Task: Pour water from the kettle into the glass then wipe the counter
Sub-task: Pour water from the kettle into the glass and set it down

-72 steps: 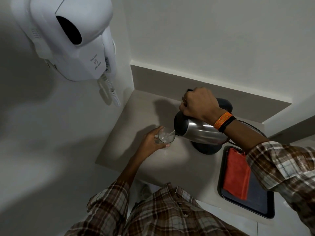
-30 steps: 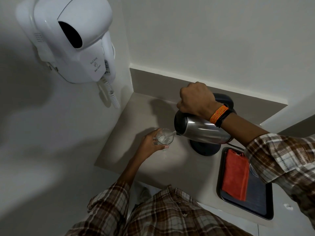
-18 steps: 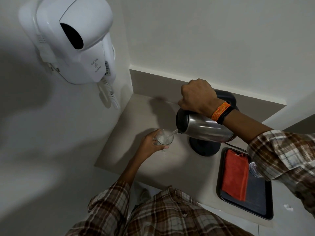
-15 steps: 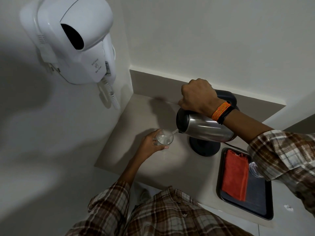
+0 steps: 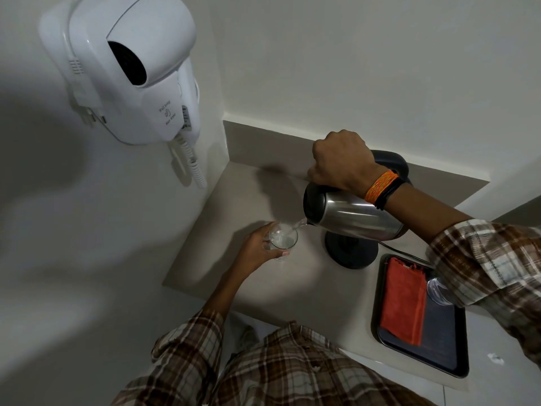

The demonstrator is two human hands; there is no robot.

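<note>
- Gripping the kettle (image 5: 351, 221) handle from above with right hand (image 5: 341, 162), body tipped, long axis near level, spout aimed left
- Wrapping left hand (image 5: 257, 247) round the glass (image 5: 283, 240) on the table (image 5: 248, 200), just under the spout, water streaming in
- Wiping not yet begun: orange cloth (image 5: 404, 300) on black tray (image 5: 450, 364), well right, nearer the right hand

1. The right hand (image 5: 341, 162) is fisted over the handle of the kettle (image 5: 351, 219), knuckles up, tilting it spout-down toward the left.
2. Its wrist carries orange and black bands; the forearm runs back to the right into a plaid sleeve.
3. Left of the kettle, the left hand (image 5: 259, 247) wraps the glass (image 5: 283, 238) from its left side, thumb in front.
4. Its forearm is bare, sleeve pushed up.
</note>
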